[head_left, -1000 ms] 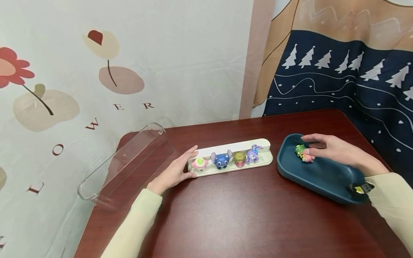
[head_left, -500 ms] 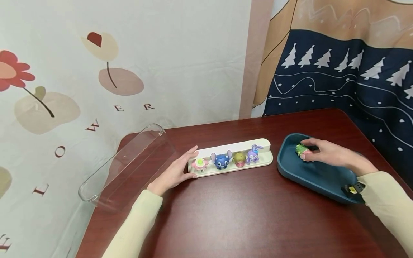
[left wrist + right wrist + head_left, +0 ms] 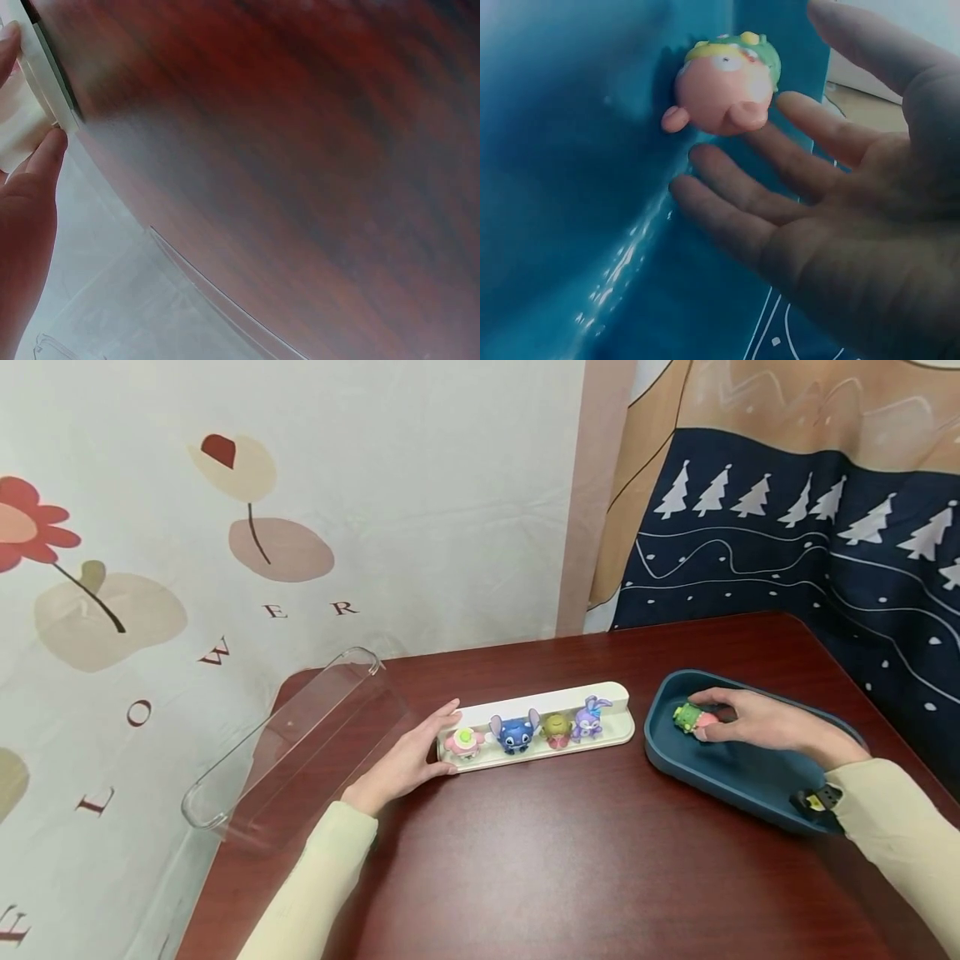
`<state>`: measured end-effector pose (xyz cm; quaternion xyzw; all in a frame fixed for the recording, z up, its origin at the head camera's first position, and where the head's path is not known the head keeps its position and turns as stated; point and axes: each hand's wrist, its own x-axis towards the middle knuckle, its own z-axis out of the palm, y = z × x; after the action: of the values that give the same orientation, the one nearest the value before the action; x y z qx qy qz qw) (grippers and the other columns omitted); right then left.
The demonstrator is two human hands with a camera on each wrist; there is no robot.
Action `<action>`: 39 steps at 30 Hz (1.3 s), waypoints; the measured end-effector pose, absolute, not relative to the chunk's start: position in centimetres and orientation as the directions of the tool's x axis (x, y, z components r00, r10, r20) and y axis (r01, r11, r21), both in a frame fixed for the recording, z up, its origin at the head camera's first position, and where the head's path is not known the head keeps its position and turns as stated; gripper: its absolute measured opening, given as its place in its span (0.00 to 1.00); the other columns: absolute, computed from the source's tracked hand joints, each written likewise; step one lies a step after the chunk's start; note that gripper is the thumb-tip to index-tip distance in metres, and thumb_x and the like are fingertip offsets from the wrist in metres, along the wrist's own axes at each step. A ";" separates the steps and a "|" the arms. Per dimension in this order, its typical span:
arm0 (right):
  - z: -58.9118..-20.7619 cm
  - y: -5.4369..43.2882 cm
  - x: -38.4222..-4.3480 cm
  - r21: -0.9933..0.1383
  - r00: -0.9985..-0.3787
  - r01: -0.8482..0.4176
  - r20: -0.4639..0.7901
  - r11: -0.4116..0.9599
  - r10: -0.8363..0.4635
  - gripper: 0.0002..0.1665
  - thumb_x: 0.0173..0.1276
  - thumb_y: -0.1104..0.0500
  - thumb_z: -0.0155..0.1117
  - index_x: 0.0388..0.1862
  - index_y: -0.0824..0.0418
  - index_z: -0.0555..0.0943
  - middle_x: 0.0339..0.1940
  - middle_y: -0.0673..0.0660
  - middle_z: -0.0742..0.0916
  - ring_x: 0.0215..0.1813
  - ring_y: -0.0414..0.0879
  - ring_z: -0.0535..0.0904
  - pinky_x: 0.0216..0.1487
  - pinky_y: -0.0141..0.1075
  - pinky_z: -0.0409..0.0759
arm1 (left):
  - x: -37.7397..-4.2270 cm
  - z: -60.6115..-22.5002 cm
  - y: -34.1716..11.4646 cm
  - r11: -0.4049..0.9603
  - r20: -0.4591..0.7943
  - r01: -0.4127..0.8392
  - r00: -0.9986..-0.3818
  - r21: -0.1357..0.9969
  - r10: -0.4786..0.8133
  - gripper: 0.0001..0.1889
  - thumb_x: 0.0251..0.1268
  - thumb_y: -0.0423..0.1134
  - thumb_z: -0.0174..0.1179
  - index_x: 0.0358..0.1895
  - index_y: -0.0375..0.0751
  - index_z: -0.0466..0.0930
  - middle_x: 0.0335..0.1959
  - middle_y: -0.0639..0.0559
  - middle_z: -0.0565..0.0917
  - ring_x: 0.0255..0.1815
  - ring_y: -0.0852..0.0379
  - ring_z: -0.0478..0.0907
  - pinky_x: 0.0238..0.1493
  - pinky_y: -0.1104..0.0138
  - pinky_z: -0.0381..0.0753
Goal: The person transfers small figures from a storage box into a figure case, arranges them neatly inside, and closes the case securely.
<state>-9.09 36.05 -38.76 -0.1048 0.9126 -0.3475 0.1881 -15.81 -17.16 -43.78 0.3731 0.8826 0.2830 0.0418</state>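
My left hand grips the left end of a long white display base, thumb at the front edge and fingers at the back. Standing in a row on it are a pink figurine, a blue big-eared one, an olive-green one and a purple rabbit. My right hand reaches into a dark blue tray, fingers around a pink figurine with a green cap. In the right wrist view its fingers are loosely extended beside this figurine, thumb apart from it.
A clear plastic cover leans at the table's left edge, near the white curtain. A navy cloth with trees hangs behind the right side. By the right cuff sits a small black device. The table is dark red wood.
The right hand has come down around the green-capped figurine and shifted slightly left. The figurine has moved a little left in the tray and turned. The left hand stays on the white base.
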 end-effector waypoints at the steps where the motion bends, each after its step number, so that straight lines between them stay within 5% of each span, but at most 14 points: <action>1: -38.9 36.1 -9.1 -0.672 -0.909 -0.058 -0.271 0.738 -0.318 0.40 0.76 0.51 0.66 0.74 0.75 0.65 0.66 0.74 0.76 0.58 0.61 0.76 0.57 0.59 0.81 | -15.8 -43.7 -17.2 0.562 0.136 0.634 -0.719 0.531 0.682 0.42 0.55 0.31 0.79 0.73 0.32 0.68 0.82 0.41 0.60 0.78 0.46 0.65 0.73 0.52 0.68; 19: -40.0 36.0 -9.1 -0.559 -0.944 -0.016 -0.265 0.829 -0.197 0.40 0.69 0.46 0.74 0.65 0.74 0.72 0.53 0.68 0.83 0.49 0.56 0.78 0.45 0.45 0.82 | -15.8 -43.8 -17.1 0.559 0.140 0.636 -0.717 0.533 0.682 0.42 0.55 0.31 0.79 0.73 0.33 0.68 0.82 0.42 0.61 0.78 0.47 0.65 0.73 0.52 0.68; 29: -39.8 35.9 -8.8 -0.549 -0.963 -0.008 -0.221 0.836 -0.154 0.30 0.68 0.57 0.72 0.61 0.75 0.75 0.47 0.66 0.83 0.45 0.55 0.77 0.40 0.39 0.79 | -15.9 -43.8 -17.1 0.566 0.129 0.632 -0.719 0.529 0.683 0.42 0.55 0.32 0.79 0.74 0.33 0.68 0.82 0.43 0.60 0.78 0.47 0.65 0.73 0.52 0.68; 39: -38.2 35.9 -7.4 -0.554 -0.986 -0.049 -0.108 0.831 -0.130 0.29 0.69 0.55 0.72 0.62 0.70 0.75 0.47 0.63 0.84 0.47 0.56 0.77 0.41 0.41 0.79 | -15.9 -43.9 -17.2 0.570 0.128 0.629 -0.723 0.529 0.679 0.42 0.55 0.33 0.79 0.74 0.34 0.68 0.83 0.47 0.59 0.78 0.47 0.64 0.74 0.52 0.68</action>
<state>-7.44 35.89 -38.18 -0.0470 0.9541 -0.2871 0.0707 -15.88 -17.22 -43.91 0.3696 0.8848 0.2801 0.0446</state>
